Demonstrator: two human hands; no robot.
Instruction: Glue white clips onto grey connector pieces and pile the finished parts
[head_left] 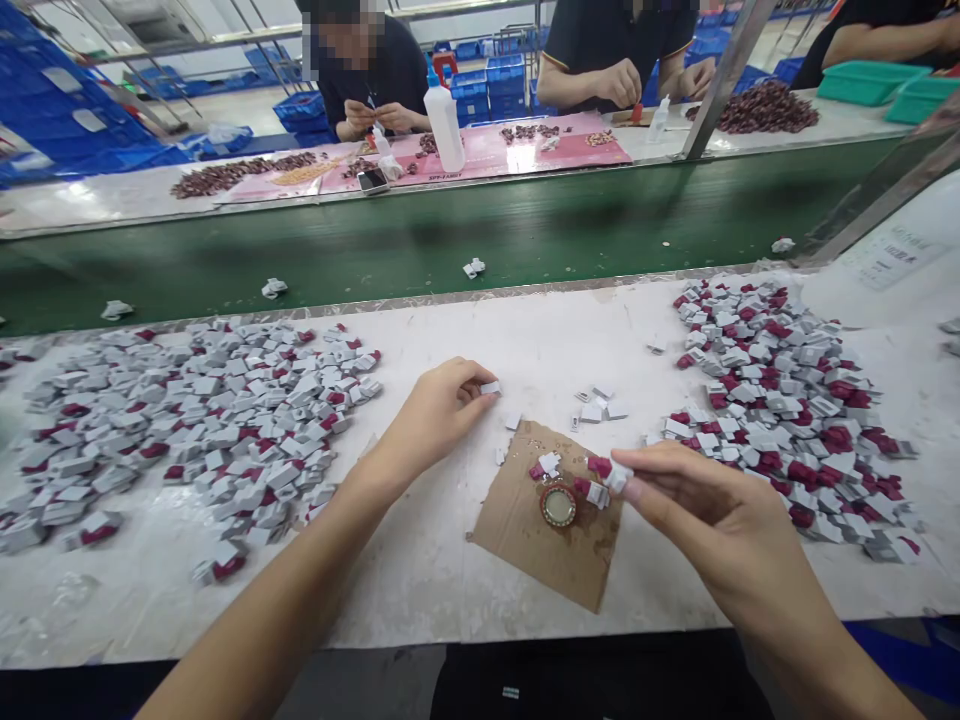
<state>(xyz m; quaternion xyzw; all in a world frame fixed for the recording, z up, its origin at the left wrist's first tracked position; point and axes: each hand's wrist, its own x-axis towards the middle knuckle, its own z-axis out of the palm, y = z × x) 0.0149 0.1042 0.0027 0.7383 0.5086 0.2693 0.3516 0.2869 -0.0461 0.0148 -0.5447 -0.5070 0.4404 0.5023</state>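
Observation:
Between thumb and fingertips my left hand [450,405] pinches a small light-grey plastic piece [490,388] above the white table. On the right, my right hand [705,505] grips a small grey and maroon plastic part [611,472] over a square of brown cardboard [517,525]. A bottle cap [558,505] holding some liquid lies on the cardboard. Close by it rest two more grey and maroon parts, one above the cap [545,465] and one at its right. Several loose grey pieces [596,408] lie between my hands, just past the cardboard.
Heaps of grey and maroon parts cover the left [202,410] and right [780,400] of the table. A green conveyor belt [375,235] runs behind, carrying a few parts. A large white jug [892,255] stands at right. Co-workers sit across the belt, near a white bottle [445,125].

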